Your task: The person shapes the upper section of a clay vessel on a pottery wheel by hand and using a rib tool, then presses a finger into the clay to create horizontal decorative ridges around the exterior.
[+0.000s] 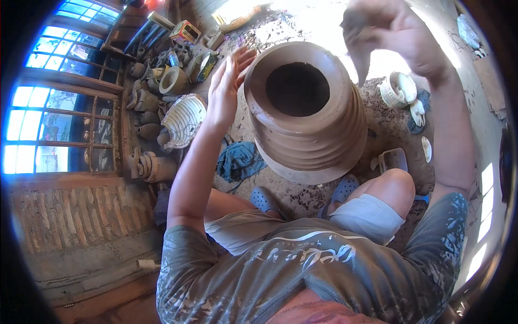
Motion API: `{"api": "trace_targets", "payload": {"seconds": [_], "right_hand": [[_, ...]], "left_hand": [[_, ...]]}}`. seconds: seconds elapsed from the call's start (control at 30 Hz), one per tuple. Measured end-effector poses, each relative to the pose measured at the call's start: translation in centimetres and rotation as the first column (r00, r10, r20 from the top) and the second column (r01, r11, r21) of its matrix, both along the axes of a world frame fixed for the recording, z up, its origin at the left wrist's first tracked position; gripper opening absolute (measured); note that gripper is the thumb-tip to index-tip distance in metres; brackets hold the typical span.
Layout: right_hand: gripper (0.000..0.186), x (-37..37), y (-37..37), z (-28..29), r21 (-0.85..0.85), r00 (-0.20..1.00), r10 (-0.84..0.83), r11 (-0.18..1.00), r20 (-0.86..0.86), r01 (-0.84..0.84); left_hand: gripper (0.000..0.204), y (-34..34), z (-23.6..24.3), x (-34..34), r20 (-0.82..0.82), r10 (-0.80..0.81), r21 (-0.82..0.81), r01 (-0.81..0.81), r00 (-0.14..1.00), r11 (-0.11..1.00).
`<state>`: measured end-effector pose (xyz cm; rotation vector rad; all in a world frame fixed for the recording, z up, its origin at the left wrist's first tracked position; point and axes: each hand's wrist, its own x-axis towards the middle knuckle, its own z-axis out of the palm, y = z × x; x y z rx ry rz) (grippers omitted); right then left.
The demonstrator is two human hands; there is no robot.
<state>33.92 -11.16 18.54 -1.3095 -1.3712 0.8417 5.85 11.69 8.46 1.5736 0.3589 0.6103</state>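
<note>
Partly cropped, the right hand (403, 33) grasps clay (360, 55) — left grip (229, 78) released — beside a pot (308, 149) with unseen depths.

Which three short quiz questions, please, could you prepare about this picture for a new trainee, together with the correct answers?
1. Open question: What is the right hand holding?

2. True or false: The left hand is clenched in a fist.

3. Fill in the missing word: Near the base of the large ridged pot, on its left side, lies a crumpled blue-green ____.

Key:
1. A greyish lump, apparently clay, with a tapering piece hanging down.
2. False: it is open, with the fingers extended, beside the pot.
3. Cloth.
</note>
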Motion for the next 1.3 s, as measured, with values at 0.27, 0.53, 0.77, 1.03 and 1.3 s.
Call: {"api": "trace_targets", "payload": {"seconds": [0.27, 0.53, 0.77, 1.03, 1.3], "right_hand": [[0.021, 6.7, -5.8, -8.2, -0.037, 0.812, -0.559, 0.820, 0.169, 0.571], [0.038, 4.7, -6.1, -8.6, -0.133, 0.637, -0.681, 0.638, 0.362, 0.758], [0.038, 0.4, -5.8, -5.1, -0.057, 0.819, -0.548, 0.835, -0.170, 0.547], [0.034, -6.5, -1.2, -2.8, 0.055, 0.879, -0.440, 0.888, -0.184, 0.456], [0.022, -10.0, 3.4, -2.4, 0.043, 0.846, -0.454, 0.886, 0.281, 0.461]], "left_hand": [[0.061, -4.8, 0.8, 0.3, -0.101, 0.059, 0.118, -0.047, 0.993, 0.992], [0.060, -1.3, 0.0, 1.7, 0.029, 0.120, 0.159, -0.123, 0.992, 0.980], [0.112, -9.0, -6.3, -4.1, 0.117, 0.313, 0.577, -0.321, 0.943, 0.751], [0.139, -8.6, -7.1, -3.4, -0.017, 0.302, 0.762, -0.183, 0.953, 0.622], [0.131, -2.1, -7.8, -4.1, -0.043, 0.147, 0.718, -0.072, 0.988, 0.693]]}}
